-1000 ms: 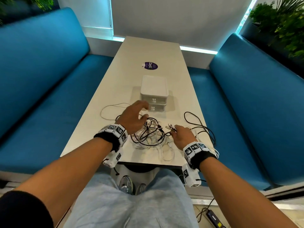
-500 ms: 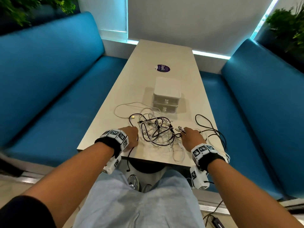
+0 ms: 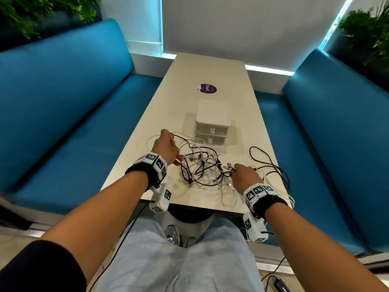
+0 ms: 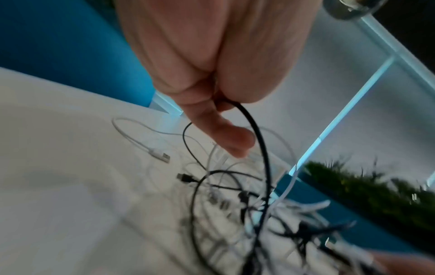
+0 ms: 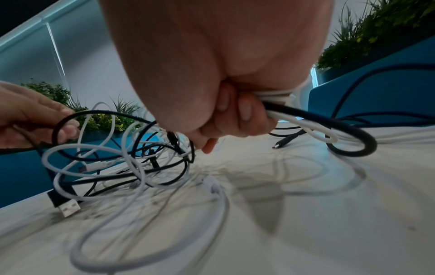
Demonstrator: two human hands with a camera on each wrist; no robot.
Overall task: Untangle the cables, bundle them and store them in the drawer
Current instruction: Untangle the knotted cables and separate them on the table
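A tangle of black and white cables (image 3: 202, 168) lies on the pale table (image 3: 210, 66) near its front edge. My left hand (image 3: 167, 146) is raised at the tangle's left side and pinches a black cable (image 4: 261, 148) between thumb and fingers (image 4: 235, 141). My right hand (image 3: 244, 174) sits at the tangle's right side. In the right wrist view its curled fingers (image 5: 242, 111) grip a black cable (image 5: 353, 134) together with white ones. A white two-drawer box (image 3: 212, 121) stands just behind the tangle, both drawers closed.
Blue benches (image 3: 63, 114) flank the narrow table on both sides. A loose black cable loop (image 3: 265, 161) trails toward the right edge. A white loop (image 3: 229, 200) lies at the front edge. A purple sticker (image 3: 208, 88) marks the far tabletop.
My left hand has moved from the table's front edge forward and up, and now holds a black cable lifted from the tangle. The right hand has stayed in place.
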